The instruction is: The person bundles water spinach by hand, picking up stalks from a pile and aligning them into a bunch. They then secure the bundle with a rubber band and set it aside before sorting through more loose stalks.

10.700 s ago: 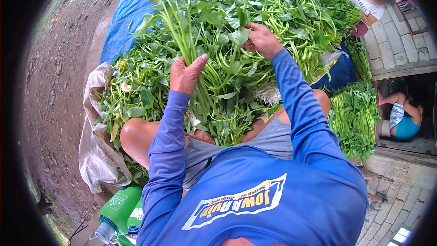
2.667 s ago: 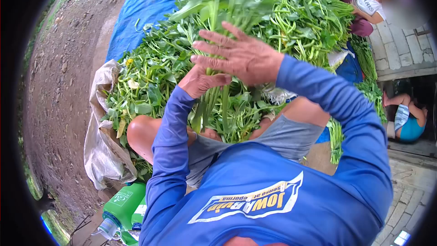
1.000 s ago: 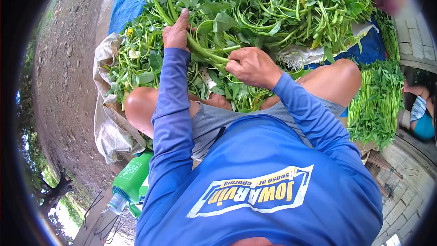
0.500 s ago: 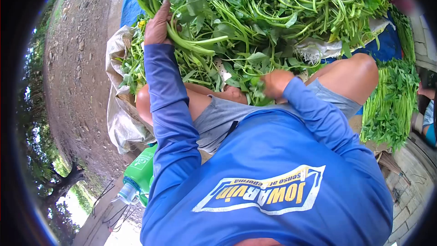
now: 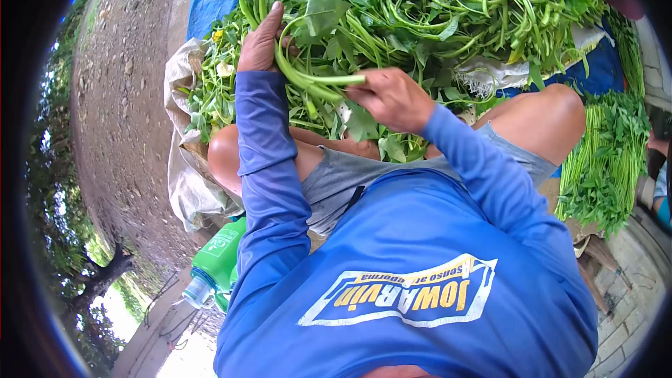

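Note:
My left hand [image 5: 264, 43] is wrapped round a bunch of long green leafy stems [image 5: 297, 78] at the upper left. The cut ends of that bunch point right, where my right hand [image 5: 393, 98] pinches one stem end between its fingers. Leaves beside my right fingers hang down just above my crossed legs. Behind both hands lies a large heap of leafy greens [image 5: 420, 10]. Part of the bunch's upper leaves runs out of the top of view.
A white sack [image 5: 185, 84] with greens lies left of my knee. A green water jug [image 5: 218, 259] stands at lower left. Bundled greens [image 5: 605, 161] lie at the right, near a blue tarp [image 5: 598, 70]. Another person's arm [image 5: 659, 145] shows at the right edge.
My right hand has moved up and left from near my lap to the stem ends. My left hand, with the bunch, has shifted slightly right.

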A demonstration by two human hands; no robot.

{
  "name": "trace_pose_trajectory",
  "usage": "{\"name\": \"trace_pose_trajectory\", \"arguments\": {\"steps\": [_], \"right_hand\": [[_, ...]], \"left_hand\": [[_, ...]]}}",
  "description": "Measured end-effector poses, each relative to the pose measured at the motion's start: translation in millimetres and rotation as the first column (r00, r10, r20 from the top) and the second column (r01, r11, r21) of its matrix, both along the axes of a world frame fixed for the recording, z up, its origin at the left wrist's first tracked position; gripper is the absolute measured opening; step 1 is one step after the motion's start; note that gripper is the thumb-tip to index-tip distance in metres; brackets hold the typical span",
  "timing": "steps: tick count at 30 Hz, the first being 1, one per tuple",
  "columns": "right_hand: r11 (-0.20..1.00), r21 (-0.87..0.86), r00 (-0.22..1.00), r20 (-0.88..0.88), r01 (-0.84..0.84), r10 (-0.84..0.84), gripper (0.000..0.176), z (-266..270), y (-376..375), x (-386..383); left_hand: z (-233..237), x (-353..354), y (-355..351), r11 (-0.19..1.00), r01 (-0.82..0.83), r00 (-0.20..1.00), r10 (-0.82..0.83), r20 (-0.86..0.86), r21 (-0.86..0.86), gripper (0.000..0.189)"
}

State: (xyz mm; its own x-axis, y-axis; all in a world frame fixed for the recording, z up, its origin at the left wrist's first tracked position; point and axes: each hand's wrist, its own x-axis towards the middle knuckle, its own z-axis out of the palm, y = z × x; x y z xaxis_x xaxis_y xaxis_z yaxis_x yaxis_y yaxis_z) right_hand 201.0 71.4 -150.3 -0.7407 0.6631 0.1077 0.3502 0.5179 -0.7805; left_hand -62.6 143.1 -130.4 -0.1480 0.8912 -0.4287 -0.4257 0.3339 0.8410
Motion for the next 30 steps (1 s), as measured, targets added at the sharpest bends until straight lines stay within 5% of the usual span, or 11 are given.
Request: {"name": "trace_pose_trajectory", "arguments": {"steps": [1,4,6,9,14,17,19,21,24,27,30], "right_hand": [[0.996,0.087,0.997,0.078,-0.008,0.002,0.023,-5,-11,10],[0.864,-0.412,0.956,0.077,0.29,-0.284,0.027,-9,-29,23],[0.875,0.114,0.882,-0.102,0.471,-0.461,0.032,-1,-11,14],[0.844,0.372,0.918,-0.238,0.387,-0.317,0.042,6,22,-12],[0.974,-0.21,0.937,-0.314,0.087,-0.151,0.032,5,16,-38],[0.919,-0.319,0.921,-0.232,0.231,-0.312,0.022,13,-4,-30],[0.956,-0.062,0.942,-0.164,0.288,-0.294,0.016,14,-29,-13],[0.853,-0.392,0.912,-0.077,0.344,-0.403,0.019,7,-55,5],[0.998,0.005,0.824,0.564,0.064,-0.055,0.024,-29,-51,42],[0.875,-0.168,0.89,0.038,0.454,-0.455,0.03,-55,11,13],[0.74,-0.022,0.727,0.211,0.672,-0.654,0.026,-101,79,-29]], "left_hand": [[2,0,-1,0.997,-0.071,0.994,0.072,-0.081,0.009,0.029],[1,-6,4,0.996,-0.077,0.994,0.075,-0.082,-0.032,0.025],[-2,-7,6,1.0,-0.025,1.0,0.026,-0.005,0.009,0.027],[-2,-3,5,0.997,0.063,0.993,-0.067,0.101,0.042,0.027],[1,-1,0,0.995,0.089,0.991,-0.093,0.097,0.041,0.03],[-1,-1,-3,0.998,-0.059,0.998,0.059,-0.02,0.005,0.038],[-7,-13,-1,0.979,-0.204,0.977,0.206,-0.054,0.026,0.041],[17,-25,-6,0.947,-0.321,0.945,0.321,-0.068,0.009,0.036],[5,-82,-4,0.915,-0.398,0.888,0.401,-0.225,0.061,0.032],[9,-85,-11,0.896,-0.43,0.87,0.444,-0.212,0.111,0.028],[8,-79,-14,0.882,-0.454,0.857,0.471,-0.21,0.123,0.03]]}}
